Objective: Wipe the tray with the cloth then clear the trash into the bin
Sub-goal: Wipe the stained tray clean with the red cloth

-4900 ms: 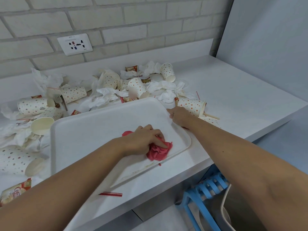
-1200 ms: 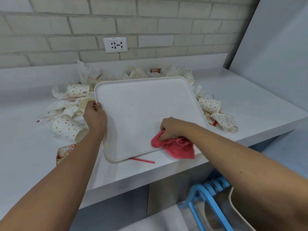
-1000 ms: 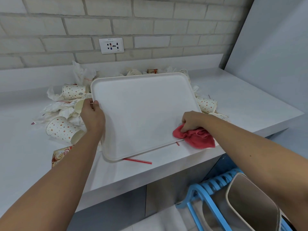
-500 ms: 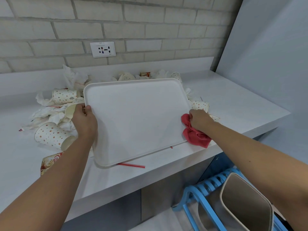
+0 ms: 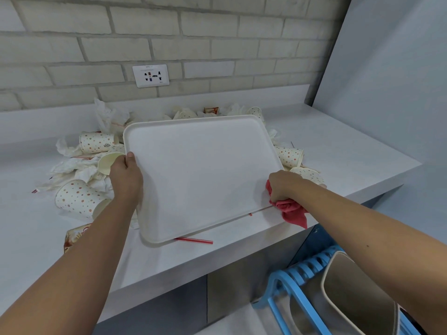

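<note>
Tray [image 5: 200, 175] tilted up on the counter [image 5: 338, 153], left hand [image 5: 125, 175] gripping its left rim; right hand [image 5: 283, 186], clutching the cloth [image 5: 291, 211], has slid to the right edge: wiping seemingly complete, trash [image 5: 77, 199] uncleared.

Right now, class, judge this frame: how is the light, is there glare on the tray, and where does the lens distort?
Head view: soft, even light, with only a faint shadow under the tray; no hard glare, though the white tray nearly blends into the counter; head view again: wide-angle bowing curves the mortar lines of the brick wall.
</note>
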Motion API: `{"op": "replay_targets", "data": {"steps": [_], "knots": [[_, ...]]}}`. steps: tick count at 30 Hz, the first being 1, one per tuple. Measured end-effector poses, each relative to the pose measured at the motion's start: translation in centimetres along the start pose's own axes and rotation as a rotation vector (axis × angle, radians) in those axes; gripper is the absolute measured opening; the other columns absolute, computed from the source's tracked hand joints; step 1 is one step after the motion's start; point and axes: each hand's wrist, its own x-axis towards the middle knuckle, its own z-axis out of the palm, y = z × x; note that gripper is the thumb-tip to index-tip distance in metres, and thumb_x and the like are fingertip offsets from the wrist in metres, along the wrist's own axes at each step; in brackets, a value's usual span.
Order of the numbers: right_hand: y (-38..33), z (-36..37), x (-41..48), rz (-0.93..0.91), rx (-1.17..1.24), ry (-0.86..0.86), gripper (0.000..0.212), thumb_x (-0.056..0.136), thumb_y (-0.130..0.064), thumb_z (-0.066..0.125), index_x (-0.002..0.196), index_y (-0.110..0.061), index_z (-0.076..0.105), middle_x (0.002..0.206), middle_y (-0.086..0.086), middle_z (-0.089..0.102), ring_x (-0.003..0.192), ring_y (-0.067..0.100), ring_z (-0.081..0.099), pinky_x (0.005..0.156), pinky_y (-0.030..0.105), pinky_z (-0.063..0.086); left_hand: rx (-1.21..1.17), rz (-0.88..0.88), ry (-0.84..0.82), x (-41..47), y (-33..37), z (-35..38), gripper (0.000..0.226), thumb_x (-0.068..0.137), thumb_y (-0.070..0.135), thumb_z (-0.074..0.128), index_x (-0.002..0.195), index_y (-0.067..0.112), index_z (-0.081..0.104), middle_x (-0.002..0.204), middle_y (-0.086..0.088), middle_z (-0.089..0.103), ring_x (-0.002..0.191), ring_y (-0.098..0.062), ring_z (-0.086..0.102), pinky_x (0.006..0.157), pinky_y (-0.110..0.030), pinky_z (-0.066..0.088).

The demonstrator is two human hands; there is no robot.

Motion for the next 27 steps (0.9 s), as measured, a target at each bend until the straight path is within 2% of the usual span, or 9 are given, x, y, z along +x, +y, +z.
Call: {"op": "replay_targets", "data": {"steps": [2, 5, 9, 14, 19, 21, 23, 25, 27], "knots": [[-0.7, -0.2, -0.2, -0.028, 0.001, -0.032, 0.009, 0.082, -0.011, 0.060, 0.087, -0.009, 0.052, 0.072, 0.001, 0.045, 0.071, 0.019, 0.053, 0.065, 0.028, 0.045, -0.030, -0.012, -0.011, -0.1, 0.4, 0.0, 0.037, 0.101, 0.030, 0.031, 0.070, 0.014, 0.044, 0.069, 0.005, 0.043, 0.079, -0.020, 0.045, 0.077, -0.030, 0.035], [-2.6, -0.4, -1.5, -0.112, 0.051, -0.031, 0.018, 0.085, -0.012, 0.054, 0.071, -0.010, 0.043, 0.069, 0.001, 0.044, 0.062, 0.016, 0.047, 0.055, 0.025, 0.039, -0.122, -0.015, -0.051, -0.2, 1.4, -0.3, 0.035, 0.101, 0.028, 0.031, 0.068, 0.022, 0.040, 0.073, 0.007, 0.043, 0.070, -0.010, 0.042, 0.075, -0.027, 0.036], [-6.9, -0.7, -4.4, -0.256, 0.148, 0.001, 0.027, 0.077, -0.012, 0.062, 0.060, -0.013, 0.041, 0.063, 0.000, 0.045, 0.055, 0.015, 0.044, 0.048, 0.022, 0.034, -0.160, -0.007, -0.112, -0.5, 2.2, -0.7, 0.030, 0.102, 0.027, 0.030, 0.075, 0.025, 0.043, 0.078, 0.011, 0.043, 0.075, -0.007, 0.044, 0.064, -0.016, 0.035], [-12.6, -0.5, -7.0, -0.463, 0.177, 0.067, 0.034, 0.079, -0.017, 0.065, 0.060, -0.021, 0.037, 0.064, -0.003, 0.044, 0.059, 0.015, 0.045, 0.047, 0.022, 0.033, -0.303, -0.076, -0.119, -0.6, 1.6, -0.9, 0.027, 0.102, 0.026, 0.033, 0.105, 0.008, 0.052, 0.088, 0.003, 0.054, 0.096, -0.019, 0.050, 0.084, -0.028, 0.041], [-15.9, -0.3, -7.6, -0.602, 0.207, 0.166, 0.034, 0.078, -0.018, 0.067, 0.060, -0.015, 0.039, 0.069, -0.001, 0.043, 0.057, 0.015, 0.042, 0.048, 0.022, 0.031, -0.378, -0.112, -0.132, 0.1, 1.8, -1.6, 0.026, 0.101, 0.028, 0.037, 0.088, 0.011, 0.052, 0.082, 0.001, 0.053, 0.089, -0.020, 0.052, 0.071, -0.024, 0.045], [-16.4, -0.3, -7.6, -0.672, 0.237, 0.235, 0.020, 0.078, -0.021, 0.067, 0.070, -0.009, 0.054, 0.087, 0.002, 0.046, 0.062, 0.018, 0.043, 0.049, 0.022, 0.028, -0.376, -0.128, -0.113, 0.3, 1.7, -2.0, 0.026, 0.101, 0.028, 0.037, 0.096, 0.008, 0.052, 0.088, -0.003, 0.054, 0.091, -0.020, 0.051, 0.076, -0.027, 0.044], [-16.7, -0.5, -7.5, -0.752, 0.262, 0.299, 0.021, 0.082, -0.023, 0.064, 0.093, -0.006, 0.068, 0.107, 0.005, 0.046, 0.072, 0.019, 0.044, 0.050, 0.022, 0.027, -0.381, -0.145, -0.103, 0.4, 1.5, -2.3, 0.026, 0.101, 0.030, 0.036, 0.095, 0.008, 0.050, 0.091, -0.008, 0.051, 0.090, -0.021, 0.049, 0.074, -0.026, 0.042], [-17.2, -0.9, -7.3, -0.807, 0.265, 0.372, 0.025, 0.085, -0.023, 0.059, 0.102, -0.008, 0.069, 0.113, 0.005, 0.045, 0.082, 0.020, 0.045, 0.054, 0.023, 0.028, -0.440, -0.192, -0.107, 0.5, 1.8, -2.6, 0.026, 0.101, 0.030, 0.037, 0.092, 0.010, 0.052, 0.089, -0.004, 0.055, 0.090, -0.020, 0.052, 0.073, -0.025, 0.044], [-17.7, -1.6, -7.1, -0.800, 0.260, 0.453, 0.025, 0.088, -0.022, 0.054, 0.105, -0.009, 0.067, 0.117, 0.005, 0.044, 0.092, 0.023, 0.046, 0.059, 0.026, 0.030, -0.561, -0.262, -0.143, 0.7, 2.3, -2.8, 0.026, 0.100, 0.030, 0.038, 0.102, 0.010, 0.056, 0.093, 0.000, 0.062, 0.094, -0.020, 0.059, 0.078, -0.028, 0.050]]}}
